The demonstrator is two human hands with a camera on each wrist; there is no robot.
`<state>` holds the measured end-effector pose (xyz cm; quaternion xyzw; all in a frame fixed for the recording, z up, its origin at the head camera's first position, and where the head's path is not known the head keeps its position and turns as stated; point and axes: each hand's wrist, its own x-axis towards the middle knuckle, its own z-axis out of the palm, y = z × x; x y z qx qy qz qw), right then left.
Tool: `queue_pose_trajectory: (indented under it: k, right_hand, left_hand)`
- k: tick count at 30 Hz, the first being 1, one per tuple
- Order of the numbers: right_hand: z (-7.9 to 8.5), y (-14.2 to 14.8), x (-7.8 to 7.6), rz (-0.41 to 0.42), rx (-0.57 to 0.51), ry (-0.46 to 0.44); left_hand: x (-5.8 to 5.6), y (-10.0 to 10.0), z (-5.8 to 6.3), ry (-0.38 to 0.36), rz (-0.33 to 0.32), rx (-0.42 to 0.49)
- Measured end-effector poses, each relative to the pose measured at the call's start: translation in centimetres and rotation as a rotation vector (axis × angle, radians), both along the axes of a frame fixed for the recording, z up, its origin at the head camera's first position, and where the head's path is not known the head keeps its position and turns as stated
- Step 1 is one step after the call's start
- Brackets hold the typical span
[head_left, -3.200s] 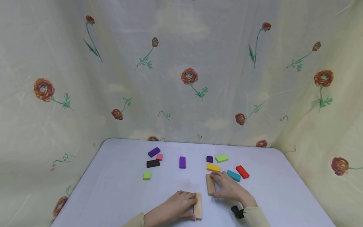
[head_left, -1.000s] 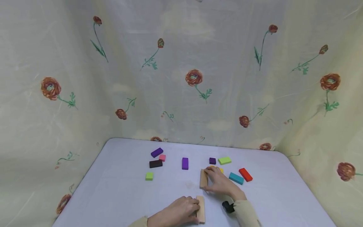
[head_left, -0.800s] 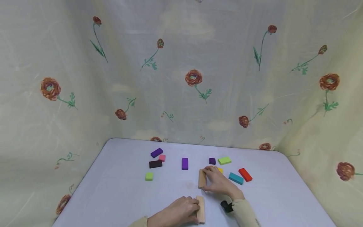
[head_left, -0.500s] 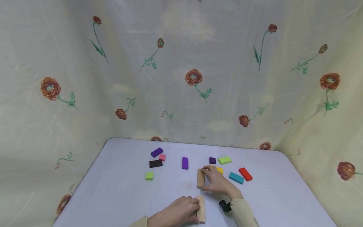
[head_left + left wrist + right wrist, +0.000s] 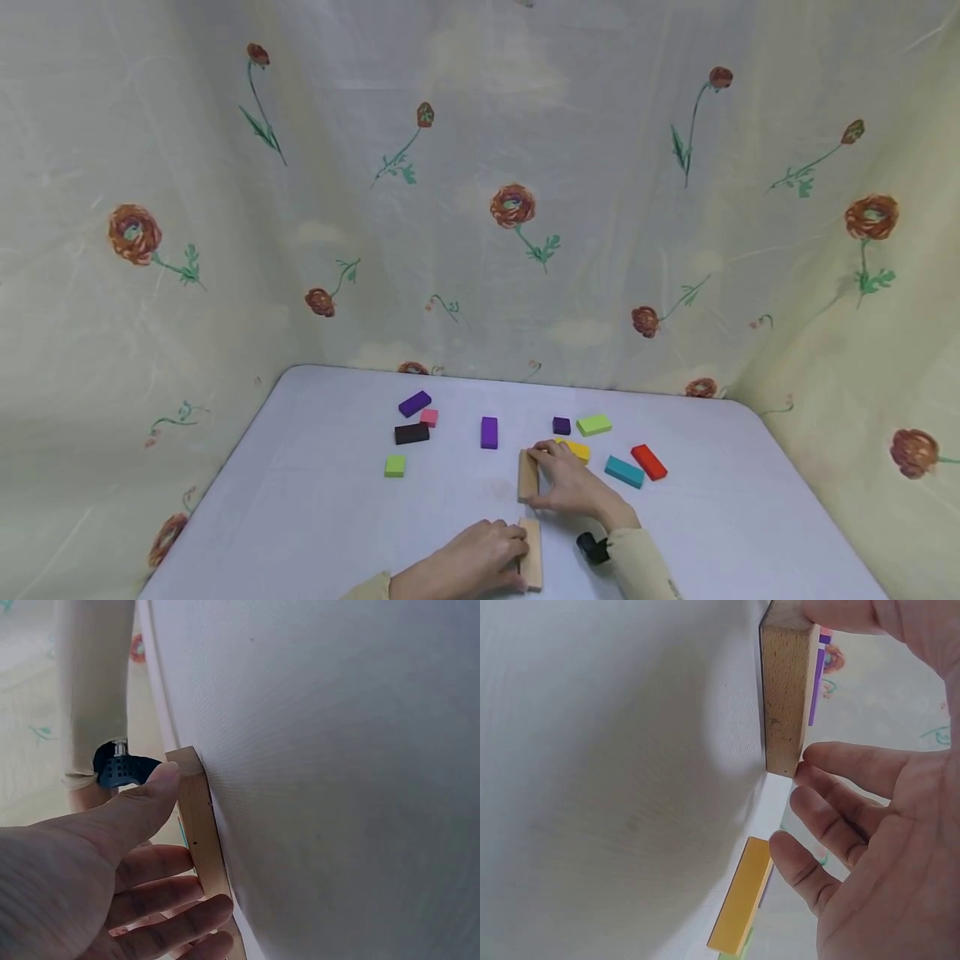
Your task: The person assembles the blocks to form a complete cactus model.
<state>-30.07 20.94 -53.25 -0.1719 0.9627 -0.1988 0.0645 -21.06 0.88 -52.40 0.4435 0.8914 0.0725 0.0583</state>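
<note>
Two plain wooden blocks lie on the white table, one behind the other, their long sides running away from me. My left hand holds the nearer wooden block from its left side. In the left wrist view, the thumb meets one end of that block and the fingers lie along it. Beyond it, my right hand pinches the farther wooden block from the right. The right wrist view has the thumb on one end of this block and the index fingertip at the other. A small gap separates the blocks.
Behind the right hand lies a yellow block, partly covered. Teal, red and green blocks lie to its right and back. A purple block and a black block lie farther left. Flowered cloth hangs behind the table.
My right hand has moved the farther wooden block leftward, roughly into line with the nearer one, and lately slightly toward me. The left hand and its block have stayed in place.
</note>
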Motion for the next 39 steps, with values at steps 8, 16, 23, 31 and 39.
queue_pose_trajectory:
  k: [8,16,23,31,39]
  right_hand:
    - [-0.2,0.0,0.2,0.007,-0.013,-0.017]
    - [0.0,0.1,0.7,0.017,-0.029,-0.022]
    - [0.1,0.1,1.0,0.040,-0.045,-0.024]
    - [0.0,0.3,1.0,0.058,-0.037,-0.006]
    - [0.3,0.1,1.1,0.067,-0.037,-0.026]
  left_hand:
    - [-0.1,0.0,0.1,-0.032,0.013,-0.021]
    - [0.0,0.1,0.0,-0.004,-0.010,-0.009]
    - [0.0,0.1,-0.1,-0.028,0.005,-0.009]
    - [0.0,0.1,0.0,-0.055,0.005,-0.014]
    - [-0.1,0.1,-0.1,-0.046,0.011,-0.009]
